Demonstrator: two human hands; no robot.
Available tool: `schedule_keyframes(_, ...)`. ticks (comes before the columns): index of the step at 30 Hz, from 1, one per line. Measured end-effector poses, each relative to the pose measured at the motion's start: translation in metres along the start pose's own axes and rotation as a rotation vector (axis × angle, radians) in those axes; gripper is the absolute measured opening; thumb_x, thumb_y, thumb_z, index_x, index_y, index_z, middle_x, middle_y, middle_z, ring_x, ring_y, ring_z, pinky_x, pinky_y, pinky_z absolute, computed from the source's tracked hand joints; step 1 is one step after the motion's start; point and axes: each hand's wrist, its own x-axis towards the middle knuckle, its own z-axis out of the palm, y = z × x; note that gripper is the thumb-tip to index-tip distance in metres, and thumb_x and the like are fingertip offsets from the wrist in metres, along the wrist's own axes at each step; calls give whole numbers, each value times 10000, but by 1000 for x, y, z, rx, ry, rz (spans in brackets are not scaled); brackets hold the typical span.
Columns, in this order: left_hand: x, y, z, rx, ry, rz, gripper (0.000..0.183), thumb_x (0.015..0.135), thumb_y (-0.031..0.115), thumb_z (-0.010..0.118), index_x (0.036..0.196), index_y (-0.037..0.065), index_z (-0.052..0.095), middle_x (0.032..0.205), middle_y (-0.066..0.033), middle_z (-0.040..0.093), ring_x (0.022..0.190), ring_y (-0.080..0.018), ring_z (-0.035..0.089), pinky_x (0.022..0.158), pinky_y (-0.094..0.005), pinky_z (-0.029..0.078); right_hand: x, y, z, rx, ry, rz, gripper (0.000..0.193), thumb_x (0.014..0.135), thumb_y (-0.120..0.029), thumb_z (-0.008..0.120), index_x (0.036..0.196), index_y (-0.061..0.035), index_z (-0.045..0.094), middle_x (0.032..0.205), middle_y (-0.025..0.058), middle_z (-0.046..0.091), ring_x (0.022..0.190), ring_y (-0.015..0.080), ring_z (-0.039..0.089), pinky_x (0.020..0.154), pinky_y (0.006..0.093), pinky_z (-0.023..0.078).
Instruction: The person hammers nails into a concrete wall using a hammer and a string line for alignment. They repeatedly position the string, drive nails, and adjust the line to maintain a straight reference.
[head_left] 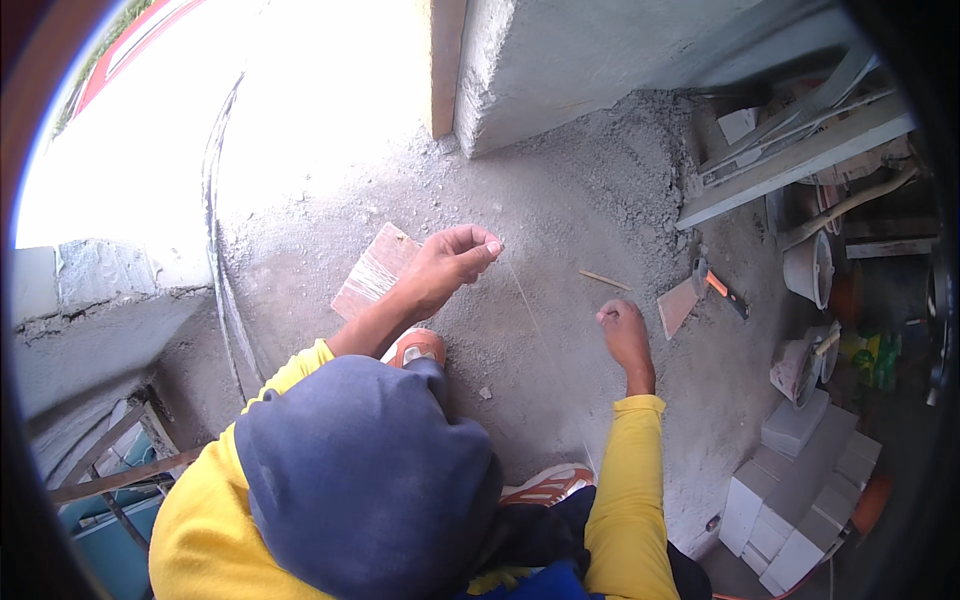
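My left hand [465, 255] is raised over the rough grey floor, thumb and forefinger pinched on the end of a thin string [523, 295]. From there the string slants down toward my right shoe [550, 485]; its lower course is faint. My right hand [625, 335] is closed, fingers curled in, and whatever it may hold is hidden. Just beyond it lies a thin wooden stick [605, 280]. Beside that hand are a small brown tile piece [678, 308] and a tool with an orange and black handle [725, 290]. A reddish-brown tile [375, 280] lies behind my left wrist.
A concrete pillar [530, 80] stands ahead, with loose rubble at its foot. Buckets [808, 268], timber [800, 160] and stacked pale blocks [790, 490] line the right side. Dark cables [215, 200] run along the left. Dark blue-grey cloth [365, 480] covers the lower middle.
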Motion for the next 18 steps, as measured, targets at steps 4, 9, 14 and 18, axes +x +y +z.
schedule_keyframes(4, -4, 6, 1, 65, 14, 14, 141, 1005, 249, 700, 1036, 111, 709, 819, 78, 585, 713, -44, 458, 653, -236, 386, 13, -102, -23, 635, -17, 10, 204, 962, -162, 746, 1077, -4, 690, 981, 65, 708, 845, 139, 646, 775, 293, 538)
schedule_keyframes(9, -1, 3, 1, -3, -45, 8, 149, 1012, 255, 695, 1037, 109, 705, 799, 87, 565, 697, -25, 442, 634, -210, 360, 18, -180, -27, 943, -40, -113, 205, 983, -145, 740, 1106, 7, 681, 998, 40, 714, 846, 88, 636, 778, 244, 535)
schedule_keyframes(14, -5, 10, 3, 0, -75, -10, 156, 1013, 256, 692, 1043, 103, 699, 797, 87, 561, 688, -21, 438, 632, -206, 357, 22, -205, -26, 1064, 2, -241, 146, 988, -98, 721, 1091, -4, 677, 1041, 77, 739, 856, 103, 658, 808, 253, 541)
schedule_keyframes(18, -10, 17, 2, 10, -73, -18, 165, 1009, 259, 693, 1053, 100, 701, 812, 86, 571, 701, -22, 453, 647, -208, 372, 23, -211, -19, 953, 55, -323, 113, 980, -93, 725, 1064, -26, 690, 1080, 86, 760, 877, 102, 670, 811, 253, 530)
